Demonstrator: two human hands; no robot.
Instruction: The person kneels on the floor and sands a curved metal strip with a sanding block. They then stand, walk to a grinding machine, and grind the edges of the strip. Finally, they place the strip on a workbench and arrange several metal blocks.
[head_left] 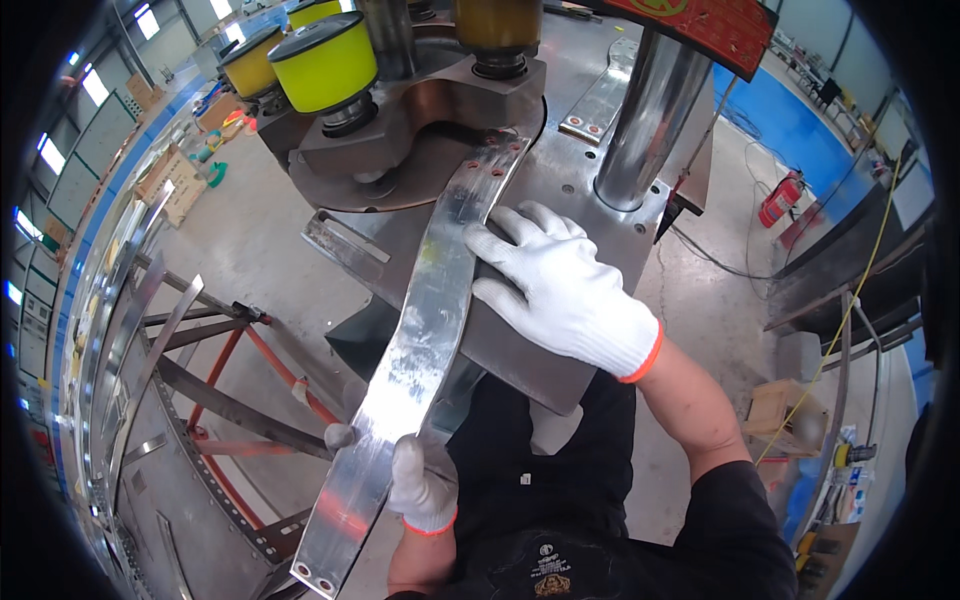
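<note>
A long shiny metal bar [420, 320] with holes at both ends lies across the steel table [560, 180] of a press machine, its far end under the tooling. My right hand [555, 290], in a white glove with an orange cuff, lies flat with its fingers pressing on the bar's right edge. My left hand [420, 485], gloved the same way, grips the bar from below near its near end, which overhangs the table.
Yellow cylinders [320, 60] and a thick steel column [650, 110] stand on the machine. Another drilled bar [600, 95] lies at the back. A red rack holding metal strips [170, 370] is at the left. A red fire extinguisher [780, 200] stands on the floor at right.
</note>
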